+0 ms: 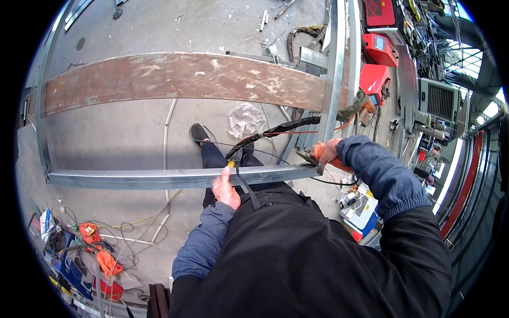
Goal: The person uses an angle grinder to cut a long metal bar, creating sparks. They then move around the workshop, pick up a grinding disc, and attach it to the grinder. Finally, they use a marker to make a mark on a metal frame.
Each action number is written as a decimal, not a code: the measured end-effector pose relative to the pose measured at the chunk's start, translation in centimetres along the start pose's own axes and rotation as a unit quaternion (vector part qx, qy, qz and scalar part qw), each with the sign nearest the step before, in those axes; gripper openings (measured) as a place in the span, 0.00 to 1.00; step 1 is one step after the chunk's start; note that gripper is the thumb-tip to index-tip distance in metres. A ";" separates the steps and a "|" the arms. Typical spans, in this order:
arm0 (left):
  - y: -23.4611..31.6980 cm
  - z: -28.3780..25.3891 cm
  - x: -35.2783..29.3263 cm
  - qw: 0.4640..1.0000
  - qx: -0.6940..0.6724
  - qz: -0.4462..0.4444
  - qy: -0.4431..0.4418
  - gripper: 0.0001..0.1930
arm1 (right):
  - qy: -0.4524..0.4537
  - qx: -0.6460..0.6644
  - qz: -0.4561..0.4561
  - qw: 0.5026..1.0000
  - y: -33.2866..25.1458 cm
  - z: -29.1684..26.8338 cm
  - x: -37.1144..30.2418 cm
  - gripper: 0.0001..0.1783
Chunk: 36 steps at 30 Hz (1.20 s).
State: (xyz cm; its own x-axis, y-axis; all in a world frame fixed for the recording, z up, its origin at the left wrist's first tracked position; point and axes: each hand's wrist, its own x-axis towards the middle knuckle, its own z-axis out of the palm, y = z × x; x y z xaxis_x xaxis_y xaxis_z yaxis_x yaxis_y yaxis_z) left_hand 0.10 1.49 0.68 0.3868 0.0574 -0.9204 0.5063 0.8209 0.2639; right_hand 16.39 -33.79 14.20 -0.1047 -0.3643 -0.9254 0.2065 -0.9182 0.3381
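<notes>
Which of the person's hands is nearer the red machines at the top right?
Right. The right hand, around an orange tool, is below and slightly left of the red machines; the left hand, at the metal bar, is farther down and left.

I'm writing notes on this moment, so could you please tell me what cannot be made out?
All in the head view:
- Part of the orange tool: covered by the right hand.
- Steel side bar: far end cut by upper edge.
- Display on a red machine: too small to read.
</notes>
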 end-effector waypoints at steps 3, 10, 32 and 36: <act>0.0 0.2 -0.1 1.000 -0.010 0.004 0.004 0.11 | -0.002 -0.024 -0.008 1.000 -0.3 0.1 1.0 0.35; -0.4 -0.3 0.4 1.000 0.000 0.007 -0.001 0.12 | 0.010 -0.046 -0.024 0.999 -0.5 0.4 2.3 0.35; -0.1 -0.3 -0.2 0.998 0.056 -0.010 0.029 0.11 | 0.115 -0.068 -0.271 0.953 1.6 2.9 7.8 0.13; -0.1 0.2 -0.3 0.998 -0.003 0.026 0.055 0.09 | 0.088 -0.064 -0.358 0.928 6.0 6.8 16.4 0.21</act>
State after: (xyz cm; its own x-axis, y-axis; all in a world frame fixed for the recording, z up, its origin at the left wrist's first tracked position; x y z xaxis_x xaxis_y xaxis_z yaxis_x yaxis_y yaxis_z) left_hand 0.07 1.31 0.98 0.3254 0.1616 -0.9317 0.4828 0.8188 0.3107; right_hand 9.34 -46.31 2.24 -0.1025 0.3718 -0.9226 0.2608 -0.8850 -0.3856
